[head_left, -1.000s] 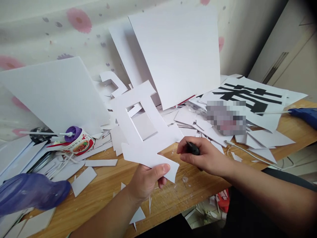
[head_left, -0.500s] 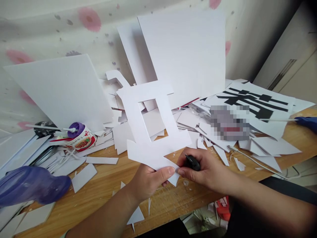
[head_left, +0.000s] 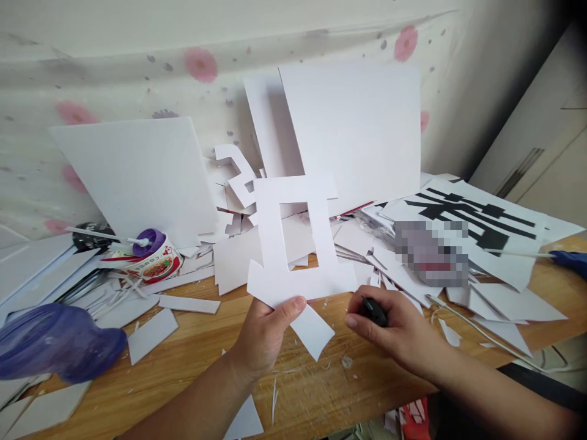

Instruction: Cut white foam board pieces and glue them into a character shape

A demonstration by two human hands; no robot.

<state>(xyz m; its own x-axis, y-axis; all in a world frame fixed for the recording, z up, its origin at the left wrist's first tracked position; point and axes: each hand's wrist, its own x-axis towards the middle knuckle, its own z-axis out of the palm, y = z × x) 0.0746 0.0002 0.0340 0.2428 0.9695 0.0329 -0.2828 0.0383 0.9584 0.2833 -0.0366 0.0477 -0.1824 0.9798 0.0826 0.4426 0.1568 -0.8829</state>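
A white foam board cutout [head_left: 298, 283] with a rectangular window and a pointed tail stands tilted up above the table. My left hand [head_left: 270, 333] is closed on its lower edge, thumb in front and fingers hidden behind. To the right of the tail, apart from the cutout, my right hand [head_left: 389, 324] is closed around a small black tool [head_left: 374, 311], perhaps a cutter; its tip is hard to make out. Behind the cutout lie loose white board offcuts [head_left: 238, 255], and another curved cutout [head_left: 236, 160] leans there.
Large white boards [head_left: 353, 122] lean against the flowered wall covering. A paper food cup [head_left: 158, 263] and a purple translucent bag [head_left: 64, 342] are at left. Printed sheets with black characters [head_left: 477, 208] lie at right, near a white cable [head_left: 481, 311]. Scraps litter the wooden table [head_left: 312, 391].
My right hand has drawn away from the cutout's tail to the right with the black tool. My left hand keeps its hold on the cutout. The camera view has shifted upward.
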